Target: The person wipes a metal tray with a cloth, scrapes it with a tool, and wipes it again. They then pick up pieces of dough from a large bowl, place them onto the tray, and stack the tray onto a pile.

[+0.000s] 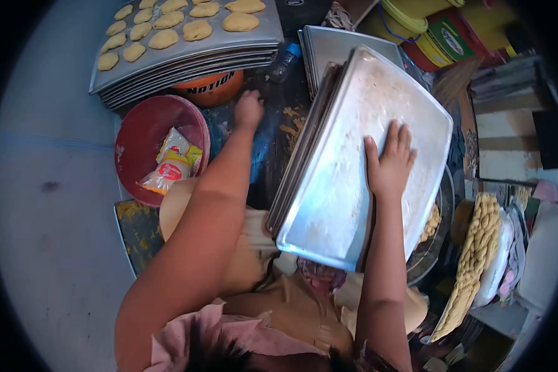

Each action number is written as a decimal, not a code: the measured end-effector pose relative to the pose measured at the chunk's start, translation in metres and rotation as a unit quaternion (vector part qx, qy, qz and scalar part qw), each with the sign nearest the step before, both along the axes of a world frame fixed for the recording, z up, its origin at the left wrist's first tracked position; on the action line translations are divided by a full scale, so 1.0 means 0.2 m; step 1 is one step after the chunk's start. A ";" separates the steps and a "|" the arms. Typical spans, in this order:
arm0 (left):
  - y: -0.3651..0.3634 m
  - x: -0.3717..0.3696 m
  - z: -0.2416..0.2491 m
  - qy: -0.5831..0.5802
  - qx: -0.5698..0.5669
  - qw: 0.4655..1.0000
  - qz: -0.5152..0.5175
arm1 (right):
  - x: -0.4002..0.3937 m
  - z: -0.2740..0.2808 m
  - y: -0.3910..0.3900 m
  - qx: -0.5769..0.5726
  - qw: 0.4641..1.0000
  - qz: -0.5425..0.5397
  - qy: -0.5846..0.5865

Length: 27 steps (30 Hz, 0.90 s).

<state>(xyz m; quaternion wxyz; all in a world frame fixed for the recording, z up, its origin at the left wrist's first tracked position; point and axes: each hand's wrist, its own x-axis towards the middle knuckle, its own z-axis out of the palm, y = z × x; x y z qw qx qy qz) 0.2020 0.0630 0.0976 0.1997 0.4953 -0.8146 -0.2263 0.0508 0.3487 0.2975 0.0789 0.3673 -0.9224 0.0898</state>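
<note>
A stack of metal baking trays (186, 65) topped with rows of pale yellow dough pieces (196, 30) sits above a red plastic bowl (142, 133) holding crinkled snack packets (170, 167), with twisted golden dough ropes (477, 260) lying far right.

light: soft daylight, moderately bright, bluish cast on the floor at left | glare: pale sheen on the top metal tray (353, 155) | shadows: weak, deepest in the dark gap between the tray stacks | distortion: strong fisheye, black vignette in the corners | focus: centre fairly sharp, right edge smeared
</note>
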 end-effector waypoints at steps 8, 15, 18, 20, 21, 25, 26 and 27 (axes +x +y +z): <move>0.62 0.27 1.16 0.024 -0.193 0.959 -0.205 | 0.15 0.16 0.12 -0.278 0.936 0.212 -0.036; 1.26 0.61 1.55 0.085 -0.295 0.883 -0.355 | 0.77 0.58 0.34 -0.160 0.898 0.341 -0.227; 1.34 0.70 1.55 0.168 -0.239 0.874 -0.390 | 0.80 0.59 0.49 -0.155 0.898 0.313 -0.269; 1.36 0.74 1.56 0.264 -0.166 0.869 -0.385 | 0.82 0.49 0.56 -0.284 0.857 0.299 -0.309; 1.36 0.75 1.54 0.268 -0.140 0.872 -0.386 | 0.83 0.47 0.59 -0.348 0.828 0.305 -0.316; 1.46 0.79 1.44 0.265 0.111 0.909 -0.301 | 0.87 0.40 0.73 -0.395 0.798 0.258 -0.376; 1.47 0.80 1.43 0.234 0.072 0.904 -0.350 | 0.87 0.39 0.77 -0.380 0.801 0.257 -0.385; 1.49 0.80 1.43 0.201 0.032 0.896 -0.396 | 0.85 0.41 0.82 -0.338 0.821 0.267 -0.374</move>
